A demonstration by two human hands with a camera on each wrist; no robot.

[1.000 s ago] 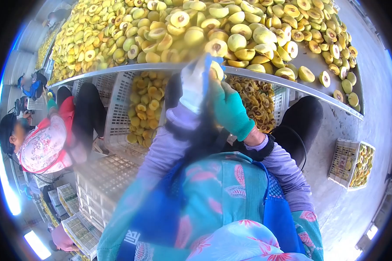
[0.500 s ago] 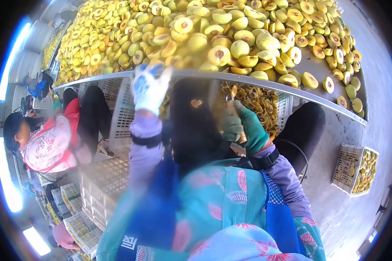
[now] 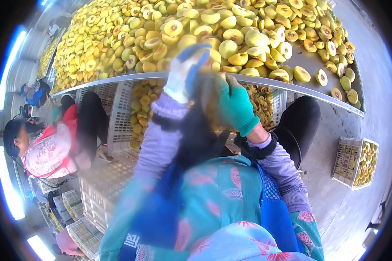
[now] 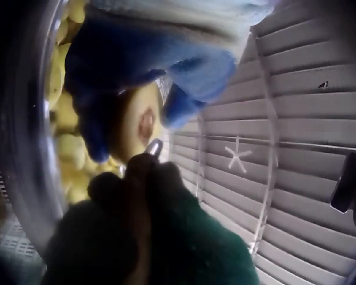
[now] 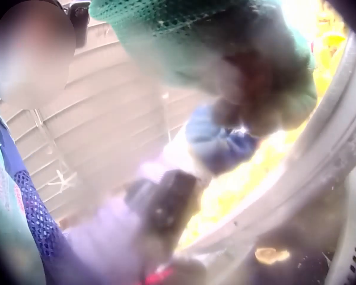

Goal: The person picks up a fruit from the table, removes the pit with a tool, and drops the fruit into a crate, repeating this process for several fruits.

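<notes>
My left hand (image 3: 185, 69), in a white and blue glove, is at the metal edge of the fruit-covered table. In the left wrist view its fingers grip a yellow peach half (image 4: 130, 127), with the brown pit hollow facing the other hand. My right hand (image 3: 236, 104), in a green glove, grips a slim tool with a wooden handle (image 4: 141, 237). The tool's rounded metal tip (image 4: 156, 148) is right at the cut face of the peach half. Glare and blur hide much of both hands in the right wrist view.
Heaped peach halves (image 3: 130, 35) cover the table, bounded by a metal rim (image 3: 292, 87). Below it stand a crate (image 3: 119, 113) of halves and another holding brownish trimmings (image 3: 260, 102). A filled crate (image 3: 346, 163) stands right on the floor; a person (image 3: 50, 148) sits left.
Half a second ago my left hand was spread over the left crate and my right held the tool lower. Both have risen and come together at the table edge, a peach half in the left.
</notes>
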